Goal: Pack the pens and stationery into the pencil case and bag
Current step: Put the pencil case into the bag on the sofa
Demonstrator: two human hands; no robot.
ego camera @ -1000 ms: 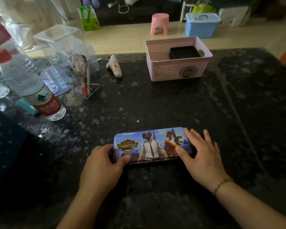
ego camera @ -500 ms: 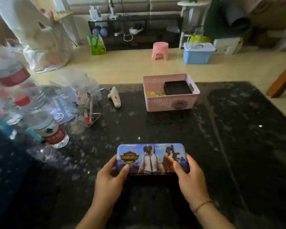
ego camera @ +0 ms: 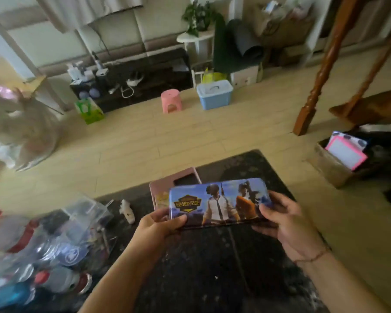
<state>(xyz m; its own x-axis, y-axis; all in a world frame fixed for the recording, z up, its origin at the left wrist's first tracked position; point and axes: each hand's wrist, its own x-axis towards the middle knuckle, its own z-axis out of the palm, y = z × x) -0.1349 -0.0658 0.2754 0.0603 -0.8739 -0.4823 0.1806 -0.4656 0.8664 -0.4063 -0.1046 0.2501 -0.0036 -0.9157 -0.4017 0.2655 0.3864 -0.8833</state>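
A blue tin pencil case (ego camera: pixel 217 203) printed with game figures is lifted off the dark table (ego camera: pixel 201 267), lid closed and tilted toward me. My left hand (ego camera: pixel 158 224) grips its left end, thumb on the lid. My right hand (ego camera: pixel 282 219) grips its right end, thumb on top and fingers under it. A clear plastic pen holder (ego camera: pixel 84 219) with pens stands at the left, blurred. A small white object (ego camera: pixel 128 211) lies on the table beside it.
A pink basket (ego camera: pixel 159 192) sits behind the case, mostly hidden. Water bottles (ego camera: pixel 20 256) crowd the table's left side. Beyond the table lie the wooden floor, a pink stool (ego camera: pixel 171 100), a blue box (ego camera: pixel 215 93) and a cardboard box (ego camera: pixel 332 168) at the right.
Both hands lifted the pencil case off the table, up and away from me. My view swung upward toward the room.
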